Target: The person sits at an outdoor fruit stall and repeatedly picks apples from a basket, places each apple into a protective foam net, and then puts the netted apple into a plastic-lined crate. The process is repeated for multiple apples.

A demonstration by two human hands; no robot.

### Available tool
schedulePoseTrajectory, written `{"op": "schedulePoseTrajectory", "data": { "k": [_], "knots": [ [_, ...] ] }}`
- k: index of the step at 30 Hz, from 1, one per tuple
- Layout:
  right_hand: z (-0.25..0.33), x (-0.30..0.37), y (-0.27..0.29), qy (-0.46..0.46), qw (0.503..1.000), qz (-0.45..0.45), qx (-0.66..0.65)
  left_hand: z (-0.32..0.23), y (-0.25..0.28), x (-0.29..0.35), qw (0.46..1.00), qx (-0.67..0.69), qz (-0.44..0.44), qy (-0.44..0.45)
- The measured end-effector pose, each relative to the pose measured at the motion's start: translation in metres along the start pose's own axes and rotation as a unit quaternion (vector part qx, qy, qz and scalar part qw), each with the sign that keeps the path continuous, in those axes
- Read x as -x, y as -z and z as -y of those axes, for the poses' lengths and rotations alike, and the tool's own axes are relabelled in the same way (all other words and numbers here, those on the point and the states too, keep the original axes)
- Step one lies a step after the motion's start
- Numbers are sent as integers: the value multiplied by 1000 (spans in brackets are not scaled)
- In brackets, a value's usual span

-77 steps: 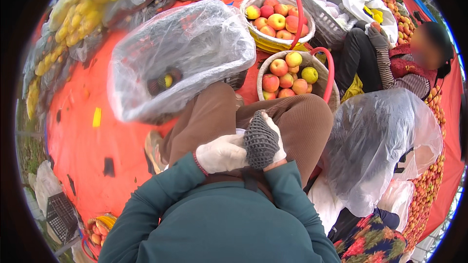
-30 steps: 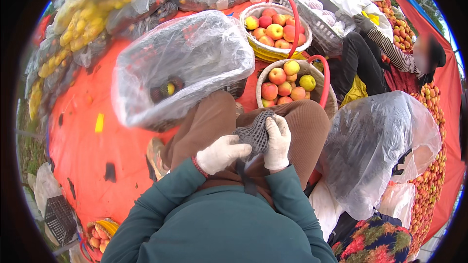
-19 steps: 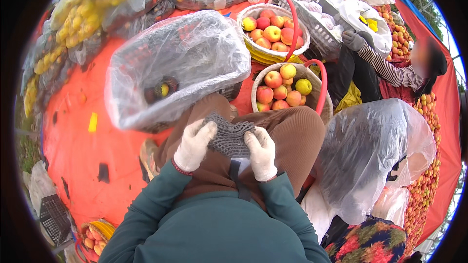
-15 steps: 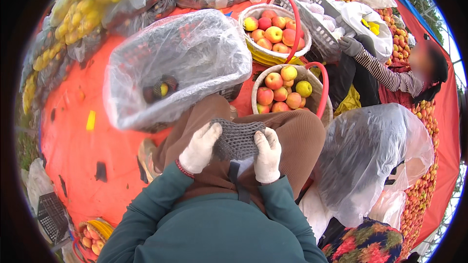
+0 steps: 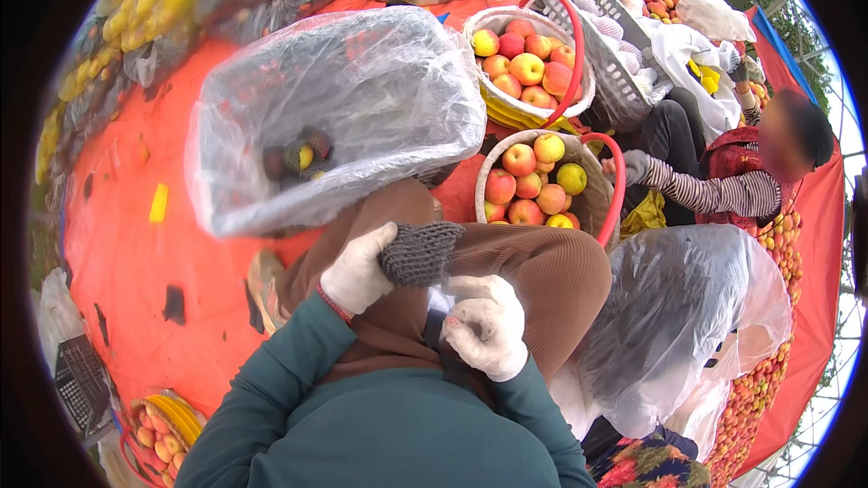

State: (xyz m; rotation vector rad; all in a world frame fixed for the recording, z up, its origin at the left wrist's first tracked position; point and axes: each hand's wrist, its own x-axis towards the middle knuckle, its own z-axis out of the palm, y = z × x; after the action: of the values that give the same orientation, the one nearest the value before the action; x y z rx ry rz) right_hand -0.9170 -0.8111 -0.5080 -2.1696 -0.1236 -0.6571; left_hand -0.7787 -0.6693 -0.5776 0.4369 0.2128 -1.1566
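My left hand (image 5: 360,269), in a white glove, is closed round one end of a dark grey foam net sleeve (image 5: 419,253) over my lap. The sleeve is bunched and narrow, and I make out no fruit in it. Just right of the sleeve and lower, my right hand (image 5: 486,325) is also gloved. Its fingers are curled in toward the thumb, and nothing shows in them. Beyond my knees stands a crate lined with clear plastic (image 5: 339,190), with a few dark-netted fruits (image 5: 306,157) at its bottom.
Two lined baskets of apples, the nearer (image 5: 592,185) and the farther (image 5: 479,41), stand ahead on the right with red handles. A person (image 5: 723,185) sits beyond them by a grey crate (image 5: 624,68). Bagged yellow-netted fruit (image 5: 149,18) is piled at the far left.
My right hand has come off the sleeve and curled its fingers. The sleeve, stretched between both hands before, is now bunched in my left. The other person's arm has moved toward the nearer basket.
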Motion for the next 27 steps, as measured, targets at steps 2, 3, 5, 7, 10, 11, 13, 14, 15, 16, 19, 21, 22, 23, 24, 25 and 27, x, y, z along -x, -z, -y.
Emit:
{"op": "schedulePoseTrajectory", "data": {
  "k": [2,3,5,7,10,11,13,14,15,16,19,21,22,23,24,25,27],
  "knots": [
    [3,-11,0,-53,999,-8,-8,-3,-6,-4,1000,12,23,17],
    [0,-19,-5,-78,997,-19,10,-3,-10,-5,999,29,27,25],
    [-9,-28,-12,-158,987,-12,20,4,-1,-11,994,95,17,45],
    [-16,-34,-15,-155,987,3,52,3,-5,-12,995,90,17,46],
    [-15,-41,-20,-173,982,46,56,-2,-3,-10,997,52,42,45],
    [-16,-42,-21,-179,980,63,61,-4,-3,-9,997,32,58,45],
    [-19,-48,-19,-222,964,130,61,-1,0,-11,997,38,43,49],
    [-21,-51,-17,-243,954,164,62,0,3,-12,997,41,35,51],
    [-26,-50,-16,-223,959,157,70,0,2,-14,998,50,26,37],
    [-25,-49,-15,-238,952,177,77,-2,2,-13,998,22,44,29],
    [-25,-44,-15,-294,914,257,109,-10,-3,-9,995,-58,76,1],
    [-30,-33,-21,-293,919,245,99,-17,4,-6,993,-100,66,-16],
    [-31,-28,-23,-295,920,237,97,-20,5,-6,992,-95,80,-32],
    [-31,-25,-25,-295,918,240,113,-22,5,-5,994,-77,61,-38],
    [-26,-30,-26,-317,908,251,106,-23,6,-4,996,-58,41,-46],
    [-28,-27,-30,-318,912,242,92,-22,9,-6,998,-16,60,-31],
    [-30,-27,-30,-324,911,243,82,-18,10,-7,998,25,49,-12]
  ]
}}
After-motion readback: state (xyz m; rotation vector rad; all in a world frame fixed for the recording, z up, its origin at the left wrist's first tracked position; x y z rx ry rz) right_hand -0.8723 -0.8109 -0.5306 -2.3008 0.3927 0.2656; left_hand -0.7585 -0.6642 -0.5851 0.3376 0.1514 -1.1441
